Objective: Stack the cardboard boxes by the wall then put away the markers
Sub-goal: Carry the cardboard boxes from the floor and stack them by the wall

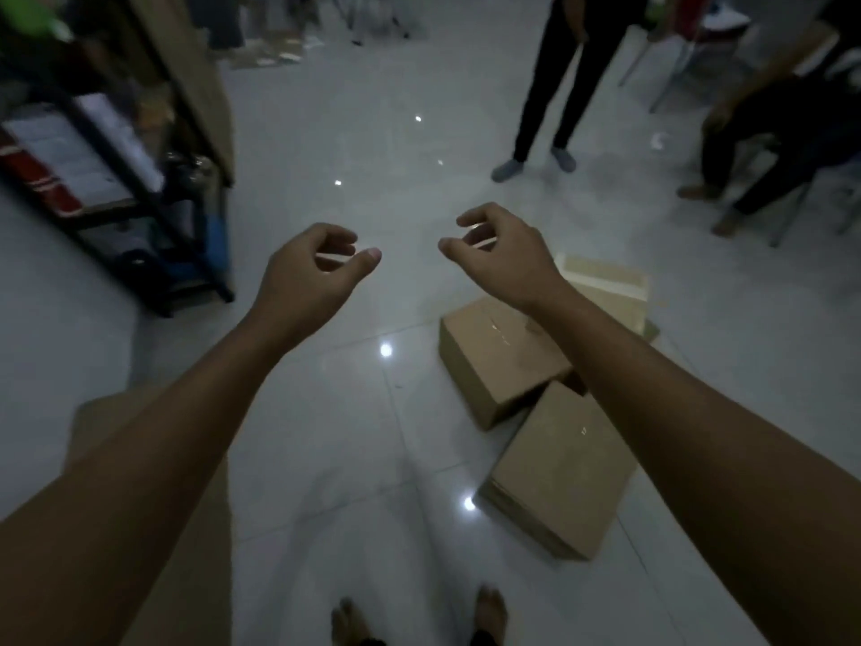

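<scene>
Three brown cardboard boxes lie on the white tiled floor to my right. The near box (pixel 559 473) is tilted against the middle box (pixel 494 356), and the far box (pixel 610 291) is partly hidden behind my right arm. Another cardboard box (pixel 153 505) sits at my lower left, mostly covered by my left arm. My left hand (pixel 312 272) and my right hand (pixel 503 254) are stretched out in front of me above the floor, fingers loosely curled, holding nothing. No markers are visible.
A dark metal shelf rack (pixel 140 188) with papers and folders stands at the left. A person in black trousers (pixel 559 86) stands ahead, and another person (pixel 768 146) sits on a chair at the right. Flat cardboard (pixel 270 53) lies far back.
</scene>
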